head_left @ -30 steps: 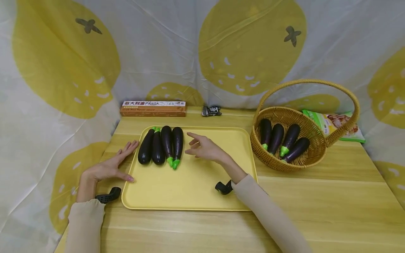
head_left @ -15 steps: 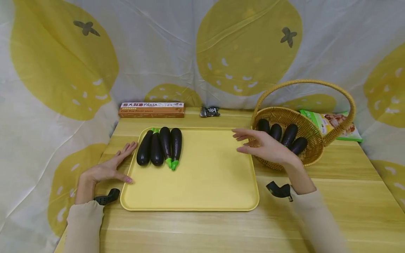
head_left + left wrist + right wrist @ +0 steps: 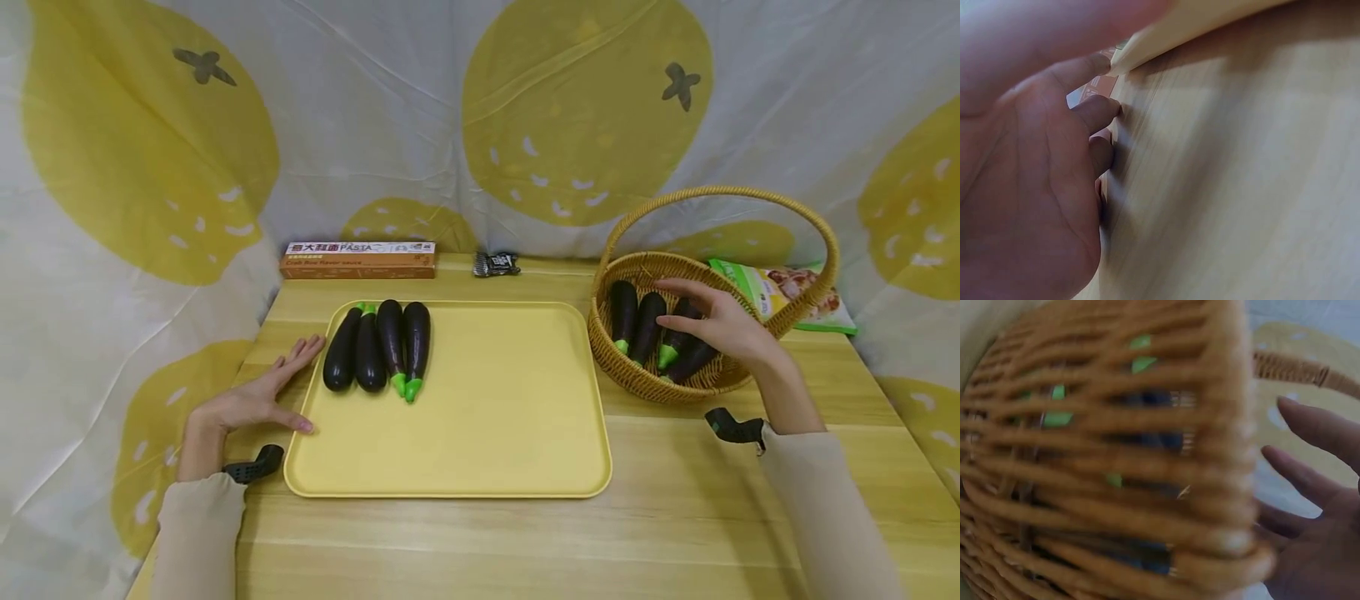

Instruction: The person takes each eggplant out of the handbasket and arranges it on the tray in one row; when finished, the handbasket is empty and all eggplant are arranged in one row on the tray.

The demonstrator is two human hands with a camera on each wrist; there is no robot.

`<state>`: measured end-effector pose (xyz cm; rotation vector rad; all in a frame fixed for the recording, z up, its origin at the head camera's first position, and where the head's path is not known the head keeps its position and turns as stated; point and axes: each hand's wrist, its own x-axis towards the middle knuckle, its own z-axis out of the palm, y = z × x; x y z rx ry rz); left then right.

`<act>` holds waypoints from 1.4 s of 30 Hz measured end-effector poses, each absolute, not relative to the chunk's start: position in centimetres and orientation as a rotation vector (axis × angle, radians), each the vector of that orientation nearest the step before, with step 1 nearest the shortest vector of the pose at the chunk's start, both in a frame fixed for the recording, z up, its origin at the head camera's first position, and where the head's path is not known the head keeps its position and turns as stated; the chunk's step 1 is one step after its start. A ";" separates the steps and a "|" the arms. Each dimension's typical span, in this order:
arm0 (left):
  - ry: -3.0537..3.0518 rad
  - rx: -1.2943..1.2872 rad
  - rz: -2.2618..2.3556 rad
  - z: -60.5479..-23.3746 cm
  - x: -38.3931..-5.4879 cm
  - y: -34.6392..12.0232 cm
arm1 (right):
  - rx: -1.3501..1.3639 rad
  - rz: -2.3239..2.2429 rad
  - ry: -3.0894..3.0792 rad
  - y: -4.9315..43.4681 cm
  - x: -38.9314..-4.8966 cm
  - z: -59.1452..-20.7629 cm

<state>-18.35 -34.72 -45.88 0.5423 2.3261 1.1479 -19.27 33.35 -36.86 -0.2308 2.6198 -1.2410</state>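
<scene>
My left hand (image 3: 258, 400) is spread at the left edge of a yellow tray (image 3: 495, 400), its thumb and fingers touching or nearly touching the rim. In the left wrist view the palm and fingers (image 3: 1094, 115) lie beside the tray's edge. Several eggplants line the tray's left side, among them one eggplant (image 3: 417, 342) with a green cap. My right hand (image 3: 723, 329) hovers over a wicker basket (image 3: 630, 375), fingers apart and holding nothing visible. Several eggplants lie in the basket; one eggplant (image 3: 623, 308) is at its left, while others are partly hidden by the hand.
A pasta box (image 3: 358, 261) and a small black packet (image 3: 496, 265) sit behind the tray. A green-and-white bag (image 3: 798, 296) lies behind the basket, whose tall handle (image 3: 720, 192) arches overhead. A lemon-print cloth (image 3: 375, 100) hangs behind the wooden table (image 3: 450, 542).
My right hand has moved right from over the tray, beside the eggplants, to above the basket. The left hand stays at the tray's edge.
</scene>
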 end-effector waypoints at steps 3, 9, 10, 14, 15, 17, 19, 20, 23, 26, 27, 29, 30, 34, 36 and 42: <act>2.326 0.539 1.146 -45.9 -18.3 -34.7 | -0.245 -1.146 2.587 33.8 -20.3 -37.5; 2.324 0.555 1.163 -46.1 -18.3 -34.7 | -0.342 -0.963 2.524 33.9 -21.5 -37.4; 2.327 0.553 1.161 -46.1 -18.3 -34.7 | -0.362 -0.939 2.515 34.0 -21.7 -37.2; 2.329 0.540 1.150 -46.2 -18.2 -34.6 | -0.413 -0.876 2.468 34.3 -22.0 -36.9; 2.326 0.540 1.147 -46.2 -18.2 -34.5 | -0.421 -0.868 2.453 34.5 -21.9 -36.8; 2.321 0.532 1.143 -46.2 -18.2 -34.4 | -0.423 -0.863 2.428 35.0 -21.8 -36.7; 2.325 0.524 1.133 -46.1 -18.2 -34.3 | -0.430 -0.849 2.427 35.4 -21.6 -36.4; 2.328 0.527 1.129 -46.1 -18.2 -34.4 | -0.425 -0.851 2.427 35.6 -21.6 -36.3; 2.336 0.534 1.122 -46.0 -18.2 -34.6 | -0.437 -0.848 2.432 35.5 -22.0 -35.9; 2.337 0.537 1.124 -45.9 -18.4 -34.7 | -0.458 -0.839 2.411 34.8 -22.9 -35.8; 2.331 0.533 1.130 -45.9 -18.4 -34.8 | -0.470 -0.824 2.407 34.6 -23.2 -35.8; 2.321 0.534 1.146 -45.9 -18.5 -34.7 | -0.496 -0.779 2.406 34.2 -24.0 -35.9; 2.316 0.535 1.153 -45.9 -18.6 -34.7 | -0.502 -0.759 2.402 34.0 -24.4 -35.9; 2.311 0.545 1.167 -45.9 -19.0 -34.7 | -0.511 -0.704 2.386 33.6 -25.7 -35.9; 2.309 0.540 1.166 -45.9 -19.1 -34.8 | -0.496 -0.725 2.364 33.6 -26.2 -36.1; 2.298 0.561 1.155 -45.8 -19.3 -34.8 | -0.444 -0.885 2.327 34.7 -27.1 -37.3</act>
